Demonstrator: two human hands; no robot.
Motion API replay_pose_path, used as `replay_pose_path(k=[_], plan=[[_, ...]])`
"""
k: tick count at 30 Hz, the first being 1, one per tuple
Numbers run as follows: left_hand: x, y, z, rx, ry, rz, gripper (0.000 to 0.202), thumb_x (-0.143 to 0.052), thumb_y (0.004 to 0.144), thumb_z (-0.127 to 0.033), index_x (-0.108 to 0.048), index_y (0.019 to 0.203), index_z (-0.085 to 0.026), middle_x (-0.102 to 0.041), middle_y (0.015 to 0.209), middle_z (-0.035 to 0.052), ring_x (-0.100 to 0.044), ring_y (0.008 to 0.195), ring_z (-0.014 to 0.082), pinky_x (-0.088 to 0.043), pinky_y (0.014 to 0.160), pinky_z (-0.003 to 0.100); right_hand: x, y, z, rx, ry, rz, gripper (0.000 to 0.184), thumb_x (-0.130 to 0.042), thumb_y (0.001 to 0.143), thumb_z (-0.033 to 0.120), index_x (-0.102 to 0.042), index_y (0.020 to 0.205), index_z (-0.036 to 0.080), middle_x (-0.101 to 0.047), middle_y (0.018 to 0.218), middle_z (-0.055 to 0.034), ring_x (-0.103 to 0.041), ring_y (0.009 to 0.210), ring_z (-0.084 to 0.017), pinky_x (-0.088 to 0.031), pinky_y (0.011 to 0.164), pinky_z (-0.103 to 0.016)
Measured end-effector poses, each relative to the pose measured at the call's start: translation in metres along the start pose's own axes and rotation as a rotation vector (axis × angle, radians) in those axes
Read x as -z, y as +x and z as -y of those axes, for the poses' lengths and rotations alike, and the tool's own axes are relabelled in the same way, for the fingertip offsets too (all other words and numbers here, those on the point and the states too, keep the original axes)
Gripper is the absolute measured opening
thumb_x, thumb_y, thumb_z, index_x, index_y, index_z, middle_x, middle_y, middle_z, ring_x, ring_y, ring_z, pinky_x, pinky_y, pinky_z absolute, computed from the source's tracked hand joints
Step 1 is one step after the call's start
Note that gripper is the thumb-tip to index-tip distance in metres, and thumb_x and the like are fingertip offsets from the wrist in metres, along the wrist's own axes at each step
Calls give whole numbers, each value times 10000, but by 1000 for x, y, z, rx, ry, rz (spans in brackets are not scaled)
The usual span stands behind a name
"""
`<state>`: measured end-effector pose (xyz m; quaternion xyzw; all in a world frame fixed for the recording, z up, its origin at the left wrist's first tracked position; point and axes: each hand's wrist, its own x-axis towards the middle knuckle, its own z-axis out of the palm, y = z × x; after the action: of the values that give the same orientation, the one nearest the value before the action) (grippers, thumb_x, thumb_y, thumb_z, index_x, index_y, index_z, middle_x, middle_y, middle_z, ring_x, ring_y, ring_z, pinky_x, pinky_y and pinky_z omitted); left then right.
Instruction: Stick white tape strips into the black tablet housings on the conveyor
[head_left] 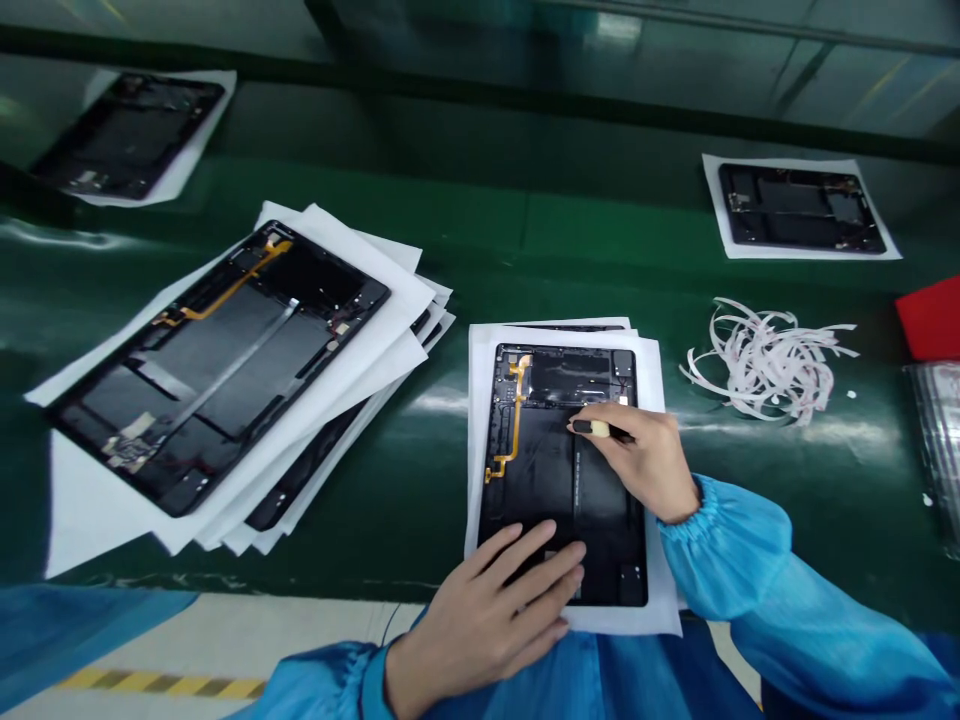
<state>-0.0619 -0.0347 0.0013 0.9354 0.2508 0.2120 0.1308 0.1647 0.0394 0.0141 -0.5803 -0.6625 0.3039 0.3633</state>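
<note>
A black tablet back housing (544, 480) with an orange flex cable (517, 420) lies on white paper sheets (666, 590) in front of me. My left hand (499, 605) rests palm down across its lower left corner, fingers outstretched and slightly apart. Over the middle of the housing, my right hand (646, 450) pinches a small black-and-cream tool (600, 429) between thumb and fingers. Its black end points left, close above the inner surface; whether it touches is unclear. The rest of the tool is hidden by the hand.
To the left stands a skewed stack of similar housings (225, 350) interleaved with paper. Farther back lie another housing (142, 130) at left and one (802, 208) at right. Curled white strips (780, 365), a red bin (934, 315) and clear plastic trays (937, 430) sit on the right.
</note>
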Motion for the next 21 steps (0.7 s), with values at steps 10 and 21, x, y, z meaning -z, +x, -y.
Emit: replay_pose_path(k=[10,21], plan=[[-2,-1,3,-30,-7,49,299,-623,928,-395,-710,1147,-211,-621,1368,-41,-391,1404,224,-121,1240,382,-5,-1,0,29,-18,-5,243,-588,862,101,-740,973,254,-782,943,-3,-750,879,-183,-598,815,-297],[-2,3,-1,66,44,66,401,-589,909,-486,-699,1166,-199,-624,1364,-2,-407,1388,249,-92,1239,396,-5,-1,-3,28,-10,-16,272,-579,860,82,-742,989,256,-784,987,-7,-749,929,-189,-601,873,-324]])
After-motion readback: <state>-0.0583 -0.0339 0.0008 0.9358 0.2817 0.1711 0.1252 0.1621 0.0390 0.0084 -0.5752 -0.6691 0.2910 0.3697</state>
